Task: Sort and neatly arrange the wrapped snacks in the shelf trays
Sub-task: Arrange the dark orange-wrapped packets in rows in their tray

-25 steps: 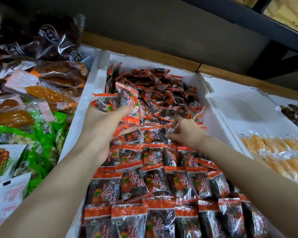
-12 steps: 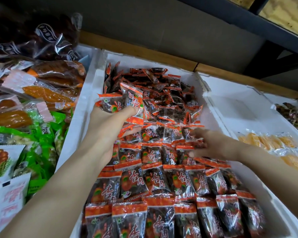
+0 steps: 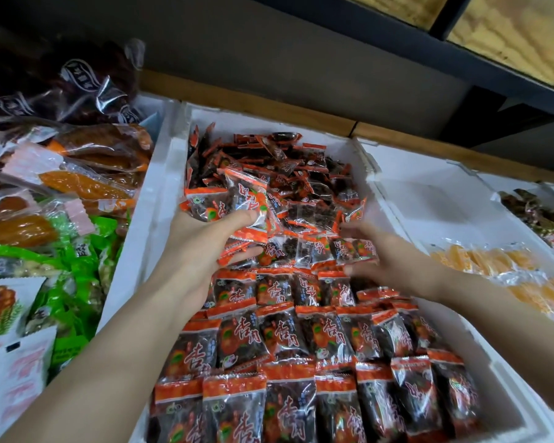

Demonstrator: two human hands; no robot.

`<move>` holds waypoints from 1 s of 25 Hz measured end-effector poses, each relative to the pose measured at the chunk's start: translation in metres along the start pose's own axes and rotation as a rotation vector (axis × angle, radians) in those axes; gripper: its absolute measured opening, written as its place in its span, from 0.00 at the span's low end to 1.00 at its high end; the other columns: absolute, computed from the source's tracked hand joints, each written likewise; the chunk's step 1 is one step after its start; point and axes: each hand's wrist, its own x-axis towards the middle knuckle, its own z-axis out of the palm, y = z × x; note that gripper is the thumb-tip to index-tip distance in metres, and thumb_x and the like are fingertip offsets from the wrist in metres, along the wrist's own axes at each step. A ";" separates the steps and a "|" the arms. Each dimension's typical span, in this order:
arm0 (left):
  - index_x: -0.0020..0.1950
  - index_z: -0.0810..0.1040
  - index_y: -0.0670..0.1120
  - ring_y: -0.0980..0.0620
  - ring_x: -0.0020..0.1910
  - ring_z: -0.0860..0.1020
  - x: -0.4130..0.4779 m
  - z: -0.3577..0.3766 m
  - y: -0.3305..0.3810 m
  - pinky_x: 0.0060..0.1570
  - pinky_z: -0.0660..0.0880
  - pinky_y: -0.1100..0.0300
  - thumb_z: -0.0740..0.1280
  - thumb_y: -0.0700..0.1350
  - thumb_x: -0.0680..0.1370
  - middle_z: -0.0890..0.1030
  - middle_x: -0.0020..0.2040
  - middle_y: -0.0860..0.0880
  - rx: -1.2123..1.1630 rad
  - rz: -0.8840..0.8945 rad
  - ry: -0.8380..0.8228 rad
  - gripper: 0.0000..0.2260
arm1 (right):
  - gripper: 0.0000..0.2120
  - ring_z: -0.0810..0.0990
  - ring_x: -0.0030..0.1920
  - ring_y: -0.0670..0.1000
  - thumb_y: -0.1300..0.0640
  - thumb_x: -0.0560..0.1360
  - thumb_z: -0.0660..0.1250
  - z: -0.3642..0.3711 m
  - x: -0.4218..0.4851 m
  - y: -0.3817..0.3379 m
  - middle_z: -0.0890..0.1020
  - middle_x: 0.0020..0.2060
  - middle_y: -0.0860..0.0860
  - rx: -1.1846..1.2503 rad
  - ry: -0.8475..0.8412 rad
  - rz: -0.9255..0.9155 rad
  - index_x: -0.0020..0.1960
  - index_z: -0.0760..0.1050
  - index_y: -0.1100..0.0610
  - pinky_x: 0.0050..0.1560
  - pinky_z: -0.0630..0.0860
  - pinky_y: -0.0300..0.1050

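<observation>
Orange snack packets (image 3: 237,201) — left hand (image 3: 200,251)

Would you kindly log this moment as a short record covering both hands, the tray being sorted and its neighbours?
left hand: grips a bunch of orange-and-dark packets above the tray
right hand: fingers spread, low over the farthest neat row; blurred, contact unclear
middle tray: white foam; neat rows at the near end, loose heap at the far end
right tray: yellow snacks near the front
left of the middle tray: green packets
</observation>
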 end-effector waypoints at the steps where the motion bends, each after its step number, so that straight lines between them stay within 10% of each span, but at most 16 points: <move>1: 0.51 0.78 0.46 0.48 0.40 0.85 -0.004 0.001 0.002 0.45 0.81 0.51 0.74 0.39 0.69 0.84 0.46 0.51 0.003 0.007 -0.020 0.12 | 0.33 0.73 0.62 0.43 0.48 0.71 0.68 0.000 0.002 -0.019 0.72 0.65 0.47 0.125 0.111 -0.032 0.72 0.58 0.52 0.57 0.69 0.32; 12: 0.50 0.81 0.43 0.49 0.45 0.84 -0.012 -0.013 0.022 0.40 0.82 0.56 0.70 0.45 0.70 0.85 0.46 0.45 -0.075 0.049 -0.159 0.11 | 0.15 0.82 0.43 0.49 0.56 0.72 0.71 0.006 0.048 -0.110 0.82 0.47 0.52 0.763 0.054 -0.062 0.55 0.71 0.56 0.46 0.81 0.42; 19: 0.51 0.78 0.41 0.51 0.32 0.83 0.022 -0.026 0.022 0.28 0.78 0.62 0.70 0.38 0.74 0.85 0.42 0.44 -0.117 0.119 0.229 0.07 | 0.08 0.79 0.31 0.43 0.61 0.77 0.65 0.007 0.066 -0.103 0.79 0.31 0.48 1.125 0.142 0.001 0.54 0.70 0.60 0.38 0.78 0.36; 25: 0.54 0.78 0.39 0.51 0.32 0.83 0.020 -0.028 0.027 0.28 0.78 0.61 0.72 0.36 0.72 0.84 0.34 0.48 -0.186 0.197 0.304 0.12 | 0.10 0.78 0.33 0.48 0.61 0.79 0.61 0.048 0.093 -0.105 0.77 0.37 0.53 0.668 0.068 0.134 0.60 0.67 0.62 0.39 0.81 0.42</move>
